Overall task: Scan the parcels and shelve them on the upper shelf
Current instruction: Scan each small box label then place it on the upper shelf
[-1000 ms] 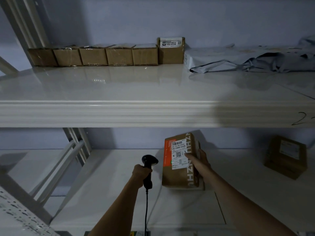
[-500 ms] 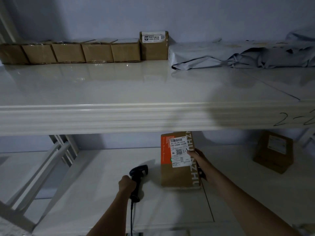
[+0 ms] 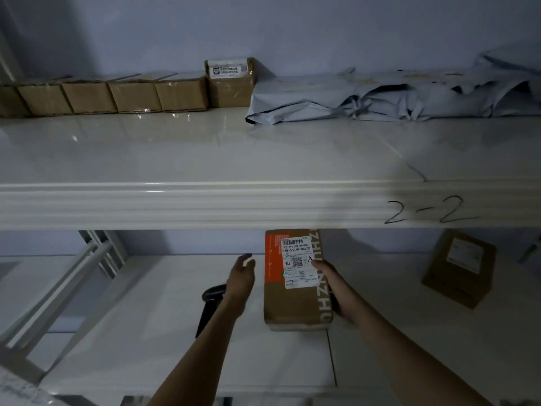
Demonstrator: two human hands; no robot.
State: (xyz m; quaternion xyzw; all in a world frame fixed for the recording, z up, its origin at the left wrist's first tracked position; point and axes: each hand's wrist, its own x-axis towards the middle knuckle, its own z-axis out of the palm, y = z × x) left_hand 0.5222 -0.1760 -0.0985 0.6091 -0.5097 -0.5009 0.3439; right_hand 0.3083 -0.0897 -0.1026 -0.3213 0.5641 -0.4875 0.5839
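Note:
A brown parcel (image 3: 288, 303) with an orange strip and a white barcode label stands tilted on the lower shelf (image 3: 164, 332). My right hand (image 3: 333, 291) grips its right edge, thumb on the label. My left hand (image 3: 241, 278) hovers with relaxed fingers just left of the parcel, holding nothing. The black handheld scanner (image 3: 209, 306) lies on the lower shelf, partly hidden behind my left wrist. The upper shelf (image 3: 234, 159), marked "2-2" on its front edge, runs across the middle of the view.
A row of several small brown boxes (image 3: 134, 96) lines the back of the upper shelf, with a taller labelled box (image 3: 229, 83) and grey mailer bags (image 3: 395, 98) to their right. Another brown box (image 3: 459, 271) sits on the lower shelf at right. White frame struts (image 3: 73, 288) slant at left.
My left hand has let go of the scanner, which now lies on the lower shelf, and has moved up toward the parcel. The parcel stays in my right hand.

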